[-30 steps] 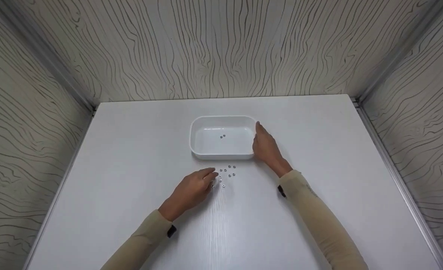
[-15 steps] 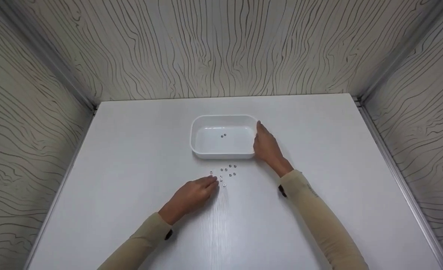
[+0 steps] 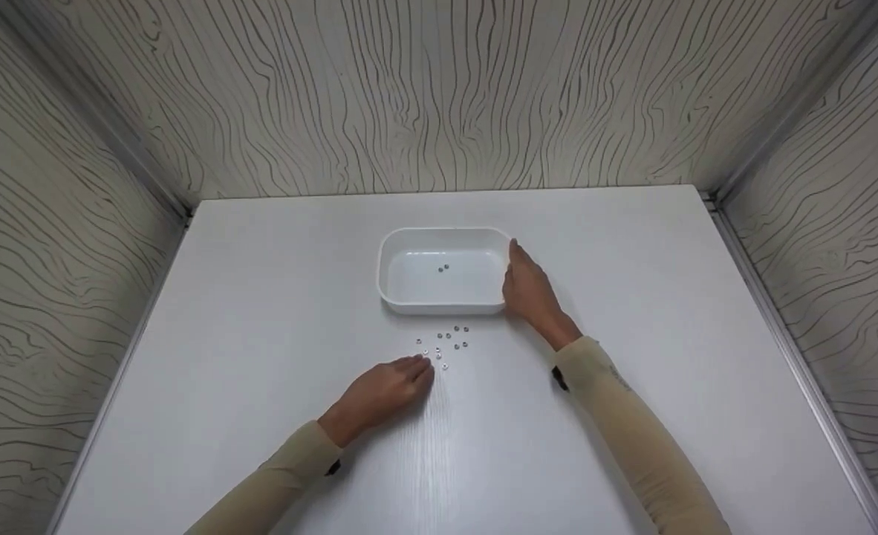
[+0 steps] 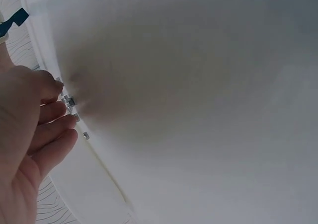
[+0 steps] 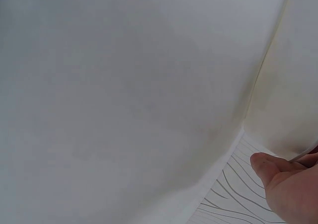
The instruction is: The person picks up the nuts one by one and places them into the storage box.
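Note:
My left hand is low over the table with loosely bent fingers, its fingertips just short of a scatter of small metal nuts. In the left wrist view, a gap shows between thumb and fingers, with several nuts beyond the tips; I see nothing held. My right hand holds the right end of the white rectangular tub. Its thumb and fingers meet the tub's edge in the right wrist view, partly cut off by the frame. Two nuts lie inside the tub.
The white table reaches back to a wood-grain patterned wall, with similar panels on both sides. Several loose nuts lie close before the tub's front wall.
My left hand has dipped and drawn back slightly toward me. Nuts formerly hidden by its fingers now show in front of the fingertips. The right hand and tub have stayed put.

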The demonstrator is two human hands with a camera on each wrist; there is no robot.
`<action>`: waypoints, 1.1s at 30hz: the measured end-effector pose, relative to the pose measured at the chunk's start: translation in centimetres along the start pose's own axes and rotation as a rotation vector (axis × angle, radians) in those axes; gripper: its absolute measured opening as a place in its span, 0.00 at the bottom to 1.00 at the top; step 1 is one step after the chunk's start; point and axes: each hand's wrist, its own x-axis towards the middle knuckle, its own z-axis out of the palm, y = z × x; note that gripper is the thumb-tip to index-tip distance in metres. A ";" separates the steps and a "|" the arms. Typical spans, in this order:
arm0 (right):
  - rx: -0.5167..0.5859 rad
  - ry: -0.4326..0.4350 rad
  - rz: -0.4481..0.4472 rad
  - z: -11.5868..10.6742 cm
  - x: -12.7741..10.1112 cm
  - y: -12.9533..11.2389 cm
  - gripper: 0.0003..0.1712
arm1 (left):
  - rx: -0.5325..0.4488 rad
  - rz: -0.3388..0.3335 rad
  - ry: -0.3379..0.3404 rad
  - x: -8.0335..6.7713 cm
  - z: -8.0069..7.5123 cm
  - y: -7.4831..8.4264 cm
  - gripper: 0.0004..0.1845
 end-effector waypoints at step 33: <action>-0.019 0.005 -0.038 -0.1 0.0 0.2 0.34 | 0.102 0.040 0.029 0.8 0.4 0.2 0.04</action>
